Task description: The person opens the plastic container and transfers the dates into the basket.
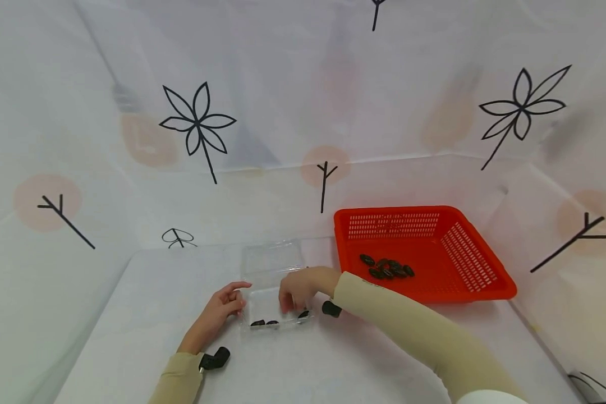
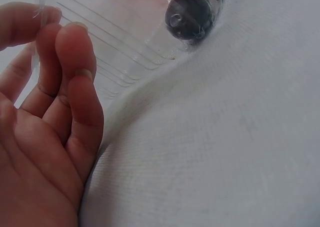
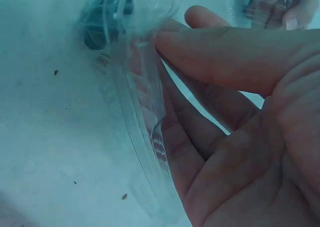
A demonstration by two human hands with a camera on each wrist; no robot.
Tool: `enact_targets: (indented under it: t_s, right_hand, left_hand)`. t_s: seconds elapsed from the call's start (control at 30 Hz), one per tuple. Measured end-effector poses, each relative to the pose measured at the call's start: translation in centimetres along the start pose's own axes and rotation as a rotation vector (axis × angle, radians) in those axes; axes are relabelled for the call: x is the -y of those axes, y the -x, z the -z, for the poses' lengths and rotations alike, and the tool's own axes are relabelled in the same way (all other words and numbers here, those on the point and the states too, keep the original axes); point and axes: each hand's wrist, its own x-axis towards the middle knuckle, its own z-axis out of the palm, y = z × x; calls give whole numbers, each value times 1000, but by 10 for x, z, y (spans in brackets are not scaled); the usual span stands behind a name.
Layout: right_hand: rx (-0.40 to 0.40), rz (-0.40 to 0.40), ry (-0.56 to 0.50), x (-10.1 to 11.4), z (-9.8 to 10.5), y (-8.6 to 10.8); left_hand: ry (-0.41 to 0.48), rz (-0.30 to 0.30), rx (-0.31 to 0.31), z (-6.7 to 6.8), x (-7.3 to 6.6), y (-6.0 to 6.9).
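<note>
A clear plastic hinged box [image 1: 265,306] lies unfolded on the table, its lid [image 1: 272,257] toward the back. Several dark oval pieces [image 1: 257,323] sit along the box's front wall; their kind is unclear. My left hand [image 1: 219,311] grips the box's left wall, which runs between its fingers in the left wrist view. One dark piece [image 2: 187,17] shows beyond that hand. My right hand [image 1: 300,286] reaches down into the box from the right. Its thumb [image 3: 220,54] points toward a dark piece [image 3: 102,19] seen through plastic. The box wall blurs the right fingertips, hiding whether they hold anything.
A red plastic basket [image 1: 459,269] with slotted walls stands at the back right, under the right forearm's far side. Several more dark oval pieces [image 1: 389,268] lie in it. White patterned cloth [image 1: 272,202] hangs behind the table [image 1: 131,336]. Small dark crumbs [image 3: 124,196] dot the surface.
</note>
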Motion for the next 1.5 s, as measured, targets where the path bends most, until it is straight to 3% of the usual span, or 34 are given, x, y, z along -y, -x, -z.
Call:
enact_targets:
  t_s: [0.23, 0.83, 1.03, 1.5]
  right_hand:
    - [40, -68, 25, 7, -3, 2]
    - [60, -77, 41, 6, -9, -3]
    - [32, -42, 4, 3, -7, -2]
    - [-40, 154, -262, -10, 9, 3]
  left_hand:
    - [14, -3, 0, 0, -1, 0]
    - [4, -11, 5, -2, -1, 1]
    - [8, -9, 1, -2, -1, 1]
    - [-1, 7, -7, -1, 0, 0]
